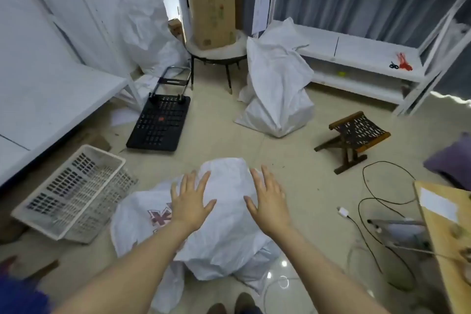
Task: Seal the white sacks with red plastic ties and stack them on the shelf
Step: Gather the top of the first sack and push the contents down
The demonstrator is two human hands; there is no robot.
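A white sack (224,234) with a red print on its left side lies on the tiled floor right in front of me. My left hand (190,201) and my right hand (267,201) hover flat over its top with fingers spread, holding nothing. A second white sack (276,89) stands upright further off, its top loosely gathered, leaning by the white shelf (356,56). Red plastic ties (405,62) lie on the shelf's board at the right, beside a pair of scissors (393,66).
A white plastic basket (74,194) lies tipped at my left. A black folding trolley (160,122) lies beyond it. A small wooden folding stool (356,140) stands at the right, with black cables (377,201) on the floor. A cardboard box (211,2) sits on a round stool.
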